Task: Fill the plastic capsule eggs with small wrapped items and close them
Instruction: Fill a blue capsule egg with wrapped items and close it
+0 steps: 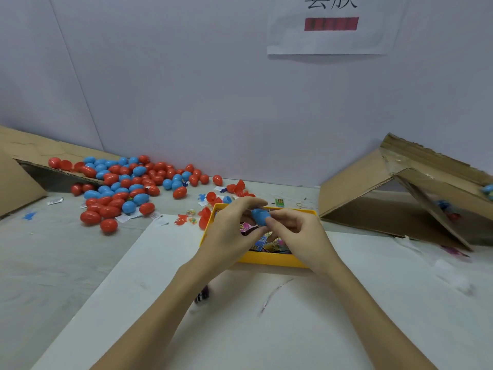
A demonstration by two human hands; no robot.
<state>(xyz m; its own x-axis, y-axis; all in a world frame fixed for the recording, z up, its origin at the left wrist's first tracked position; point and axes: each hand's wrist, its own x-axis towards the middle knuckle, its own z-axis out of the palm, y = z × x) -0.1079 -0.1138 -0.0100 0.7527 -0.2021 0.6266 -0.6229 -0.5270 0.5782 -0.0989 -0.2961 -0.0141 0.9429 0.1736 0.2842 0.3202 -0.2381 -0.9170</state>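
a: why's she holding the egg (260,216) over the tray (269,259)?
b: both hands pinch it, left hand (231,231) and right hand (296,232), likely pressing it closed; anything dropped lands among the wrapped items (268,243).

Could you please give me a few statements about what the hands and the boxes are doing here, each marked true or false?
1. Both hands hold a blue plastic capsule egg above the yellow plastic tray. True.
2. The yellow tray holds only red eggs. False: it holds colourful wrapped packets.
3. The pile of red and blue eggs lies left of the tray. True.
4. The tilted cardboard box stands left of the tray. False: it is on the right.
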